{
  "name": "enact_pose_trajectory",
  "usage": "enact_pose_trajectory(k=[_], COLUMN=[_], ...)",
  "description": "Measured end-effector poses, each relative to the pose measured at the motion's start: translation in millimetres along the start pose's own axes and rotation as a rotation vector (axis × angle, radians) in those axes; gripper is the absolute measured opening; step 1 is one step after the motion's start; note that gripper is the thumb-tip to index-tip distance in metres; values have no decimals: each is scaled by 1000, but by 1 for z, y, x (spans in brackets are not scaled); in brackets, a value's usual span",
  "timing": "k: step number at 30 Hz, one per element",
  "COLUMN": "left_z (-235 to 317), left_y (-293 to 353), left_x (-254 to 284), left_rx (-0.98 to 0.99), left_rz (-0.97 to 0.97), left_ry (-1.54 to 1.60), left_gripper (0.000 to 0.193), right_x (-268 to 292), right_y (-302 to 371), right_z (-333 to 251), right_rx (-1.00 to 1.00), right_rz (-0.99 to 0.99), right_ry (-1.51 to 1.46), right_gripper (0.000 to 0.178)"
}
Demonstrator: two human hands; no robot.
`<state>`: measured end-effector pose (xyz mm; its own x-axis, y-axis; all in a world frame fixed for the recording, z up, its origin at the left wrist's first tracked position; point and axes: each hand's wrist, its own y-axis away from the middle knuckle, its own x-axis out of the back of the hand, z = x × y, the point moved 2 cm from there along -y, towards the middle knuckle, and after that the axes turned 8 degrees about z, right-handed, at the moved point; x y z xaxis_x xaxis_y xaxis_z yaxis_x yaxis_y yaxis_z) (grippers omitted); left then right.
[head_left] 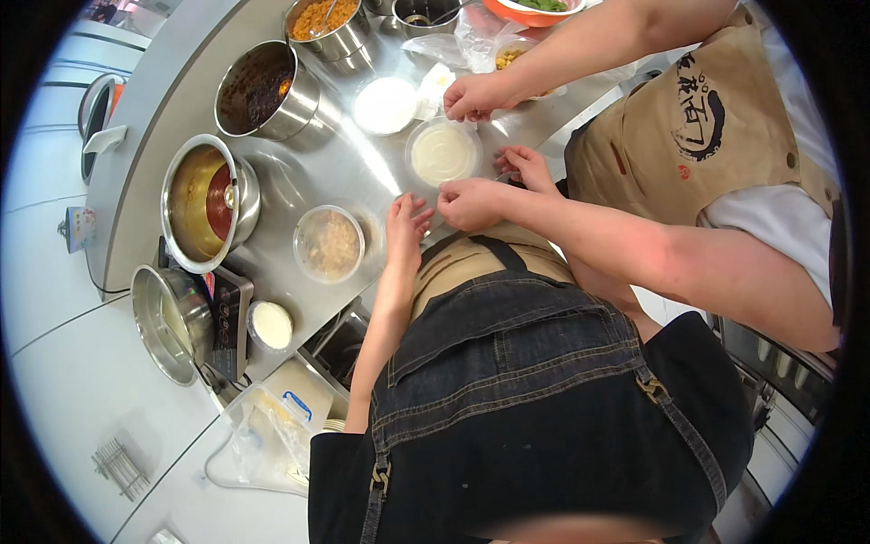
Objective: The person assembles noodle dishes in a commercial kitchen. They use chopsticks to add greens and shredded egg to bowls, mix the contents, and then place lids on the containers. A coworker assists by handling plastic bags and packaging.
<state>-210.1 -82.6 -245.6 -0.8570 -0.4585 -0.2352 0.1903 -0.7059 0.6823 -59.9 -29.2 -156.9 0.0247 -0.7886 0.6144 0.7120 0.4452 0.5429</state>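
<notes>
My left hand [408,222] hovers over the steel counter's near edge, fingers apart and holding nothing. My right hand [526,170] is farther right, partly behind a co-worker's forearm; its loosely bent fingers stand apart with nothing visible in them. Between and beyond my hands is a round clear tub [442,154] with a smooth creamy white content. One co-worker's hand [471,203] is closed at the tub's near rim, and their other hand [476,96] pinches above its far right side. A white round dish [385,105] lies just behind the tub.
A clear tub of tan chunks [329,245] stands left of my left hand. Steel pots with dark paste [267,100], orange filling [323,18] and red sauce [210,204] line the far left. A co-worker in a tan apron [689,136] crowds the right side.
</notes>
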Motion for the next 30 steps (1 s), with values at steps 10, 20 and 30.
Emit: enact_pose_trajectory(k=[10,20,30], left_z=[-12,-20,-41], left_y=[10,-1,-21], left_x=[15,6,20], left_rx=[36,46,-315], left_rz=[10,-56,67], left_ry=[-13,-90,-273], left_gripper=[38,31,24], right_x=[-30,-62,-48], right_y=[-24,-29,36], right_z=[-23,-81,-79], right_rx=[-77,-89,138], right_rz=[-79,-469,-648], right_ry=[186,611,925], right_gripper=[16,20,20])
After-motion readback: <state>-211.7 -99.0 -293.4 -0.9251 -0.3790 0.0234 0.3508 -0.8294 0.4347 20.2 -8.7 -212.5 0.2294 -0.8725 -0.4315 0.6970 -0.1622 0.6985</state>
